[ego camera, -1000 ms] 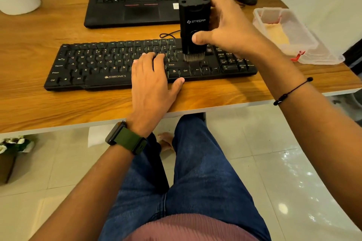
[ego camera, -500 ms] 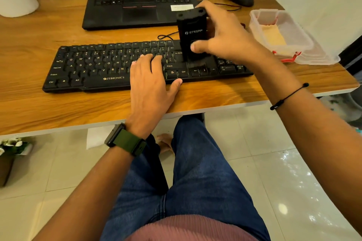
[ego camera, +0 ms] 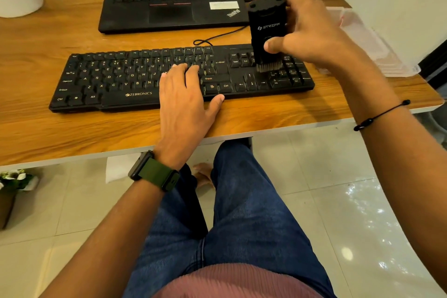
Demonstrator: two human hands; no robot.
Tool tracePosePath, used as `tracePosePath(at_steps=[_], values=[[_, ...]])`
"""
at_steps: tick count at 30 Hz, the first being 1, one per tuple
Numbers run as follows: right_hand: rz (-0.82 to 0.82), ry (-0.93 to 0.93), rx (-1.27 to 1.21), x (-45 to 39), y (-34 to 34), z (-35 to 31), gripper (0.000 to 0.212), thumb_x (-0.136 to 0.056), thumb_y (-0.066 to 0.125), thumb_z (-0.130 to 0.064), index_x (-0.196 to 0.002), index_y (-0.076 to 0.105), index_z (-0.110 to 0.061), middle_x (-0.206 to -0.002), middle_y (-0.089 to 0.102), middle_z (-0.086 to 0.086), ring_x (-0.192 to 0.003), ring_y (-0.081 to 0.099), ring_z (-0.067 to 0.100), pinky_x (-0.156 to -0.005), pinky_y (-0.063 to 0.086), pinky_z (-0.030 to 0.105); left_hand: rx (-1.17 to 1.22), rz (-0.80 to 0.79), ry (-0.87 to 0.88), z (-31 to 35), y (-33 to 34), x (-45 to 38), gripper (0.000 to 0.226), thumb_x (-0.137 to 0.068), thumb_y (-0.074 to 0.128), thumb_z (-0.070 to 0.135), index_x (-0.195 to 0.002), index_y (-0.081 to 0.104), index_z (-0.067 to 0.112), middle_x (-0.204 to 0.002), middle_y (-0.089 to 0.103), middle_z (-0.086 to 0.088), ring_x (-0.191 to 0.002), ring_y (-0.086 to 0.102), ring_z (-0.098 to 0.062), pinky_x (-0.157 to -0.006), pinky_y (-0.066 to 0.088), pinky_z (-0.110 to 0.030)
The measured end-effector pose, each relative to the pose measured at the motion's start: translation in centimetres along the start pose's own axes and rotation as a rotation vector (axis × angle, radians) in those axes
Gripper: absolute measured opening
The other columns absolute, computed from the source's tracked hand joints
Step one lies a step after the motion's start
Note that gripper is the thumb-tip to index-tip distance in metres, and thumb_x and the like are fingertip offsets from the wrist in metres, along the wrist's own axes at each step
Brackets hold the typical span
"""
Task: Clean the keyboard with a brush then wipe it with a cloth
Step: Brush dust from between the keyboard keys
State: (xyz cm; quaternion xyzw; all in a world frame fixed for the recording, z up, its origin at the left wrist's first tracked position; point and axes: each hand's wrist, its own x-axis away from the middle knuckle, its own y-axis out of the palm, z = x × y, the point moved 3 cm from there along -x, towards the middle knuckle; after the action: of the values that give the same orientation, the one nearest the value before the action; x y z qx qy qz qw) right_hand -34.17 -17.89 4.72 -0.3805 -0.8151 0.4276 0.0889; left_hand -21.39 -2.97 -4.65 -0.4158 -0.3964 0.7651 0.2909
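Since the frame half a second back, I have carried the brush rightward along the keyboard, from the keys left of the arrow cluster to the gap between the navigation block and the number pad. My left hand has not shifted.

Right hand: thumb on the front face of the brush body, fingers wrapped round its far side, gripping it upright. The bristles point down and touch the keys at the right end of the keyboard, just above the arrow keys.

Left hand: laid flat on the keyboard's lower middle, fingers straight over the keys right of the space bar, thumb resting at the front edge. It holds nothing.

The keyboard lies on the wooden desk, parallel to the near edge. Behind the keyboard stands an open laptop; the keyboard's cable loops between the two. To the right of the keyboard sits a clear plastic container, partly hidden by my right wrist. I cannot make out a cloth.
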Motion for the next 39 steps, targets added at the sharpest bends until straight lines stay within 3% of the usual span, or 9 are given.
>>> tracePosePath(at_steps=[3,7,12,18,23,27,31,34,39], values=[[-0.108,-0.049,-0.066,0.2,1.9,-1.2,0.056,-0.074,0.072,-0.011,-0.122,0.045,-0.019,-0.124,0.056,-0.001,-0.112,0.054,0.016,-0.087,0.051,0.033,-0.013,0.009,0.009,0.0,-0.1,0.0,0.068,-0.083,0.062,0.042,-0.133,0.041,0.0,-0.134,0.044,-0.02,-0.129,0.036,-0.035,-0.112,0.018,-0.042],[-0.156,-0.062,-0.404,0.6,3.4,-2.3,0.046,-0.072,0.07,-0.004,-0.105,0.045,-0.025,-0.096,0.056,-0.008,-0.089,0.059,0.006,-0.06,0.051,0.018,-0.016,0.007,0.009,0.0,-0.1,-0.1,0.067,-0.083,0.062,0.042,-0.132,0.042,0.0,-0.133,0.045,-0.02,-0.127,0.038,-0.035,-0.111,0.023,-0.044],[-0.167,-0.037,-0.256,0.9,2.6,-0.9,0.053,-0.074,0.071,-0.005,-0.118,0.045,-0.022,-0.11,0.053,-0.014,-0.106,0.054,0.005,-0.081,0.05,0.02,-0.013,0.0,0.009,0.0,0.0,0.0,0.068,-0.084,0.061,0.042,-0.133,0.041,0.001,-0.135,0.043,-0.02,-0.13,0.036,-0.034,-0.113,0.017,-0.043],[-0.033,-0.001,-0.091,1.2,0.2,-0.1,0.062,-0.075,0.073,-0.01,-0.128,0.041,-0.021,-0.122,0.053,-0.008,-0.115,0.052,0.015,-0.094,0.05,0.038,0.009,-0.005,0.0,-0.1,0.0,0.0,0.068,-0.084,0.06,0.043,-0.135,0.039,0.002,-0.138,0.04,-0.018,-0.132,0.033,-0.032,-0.114,0.013,-0.041],[-0.07,-0.075,-0.015,1.2,1.9,-1.4,0.059,-0.074,0.073,-0.015,-0.125,0.043,-0.019,-0.125,0.055,-0.001,-0.114,0.05,0.015,-0.09,0.047,0.03,0.003,-0.004,-0.003,-0.1,0.0,0.0,0.069,-0.084,0.061,0.043,-0.135,0.039,0.002,-0.138,0.041,-0.019,-0.132,0.033,-0.033,-0.114,0.013,-0.041],[-0.09,-0.113,-0.206,1.2,3.5,-2.7,0.058,-0.069,0.072,-0.019,-0.121,0.046,-0.018,-0.116,0.055,-0.007,-0.111,0.053,0.012,-0.089,0.052,0.034,-0.002,-0.002,-0.002,-0.1,0.0,0.0,0.069,-0.084,0.061,0.042,-0.134,0.039,0.002,-0.138,0.041,-0.019,-0.132,0.033,-0.033,-0.113,0.015,-0.041],[-0.081,-0.055,-0.207,1.4,2.6,-1.3,0.059,-0.075,0.072,-0.011,-0.125,0.043,-0.022,-0.117,0.052,-0.012,-0.114,0.05,0.009,-0.089,0.047,0.024,0.001,-0.002,0.001,-0.1,0.0,-0.1,0.068,-0.084,0.06,0.043,-0.135,0.039,0.002,-0.138,0.04,-0.018,-0.132,0.033,-0.032,-0.114,0.013,-0.039],[-0.082,0.005,-0.156,1.8,0.8,0.4,0.058,-0.076,0.072,-0.01,-0.123,0.042,-0.024,-0.118,0.052,-0.011,-0.118,0.049,0.012,-0.094,0.046,0.031,0.008,-0.013,-0.007,-0.2,0.0,-0.1,0.069,-0.085,0.059,0.044,-0.136,0.038,0.003,-0.14,0.039,-0.018,-0.134,0.031,-0.032,-0.115,0.012,-0.04],[0.055,0.024,-0.153,2.1,-1.4,1.6,0.058,-0.075,0.072,-0.008,-0.125,0.044,-0.017,-0.116,0.054,-0.007,-0.115,0.052,0.015,-0.096,0.047,0.035,0.006,-0.013,-0.013,-0.2,0.0,-0.1,0.069,-0.084,0.06,0.044,-0.136,0.038,0.003,-0.14,0.039,-0.017,-0.133,0.031,-0.031,-0.114,0.012,-0.04]])
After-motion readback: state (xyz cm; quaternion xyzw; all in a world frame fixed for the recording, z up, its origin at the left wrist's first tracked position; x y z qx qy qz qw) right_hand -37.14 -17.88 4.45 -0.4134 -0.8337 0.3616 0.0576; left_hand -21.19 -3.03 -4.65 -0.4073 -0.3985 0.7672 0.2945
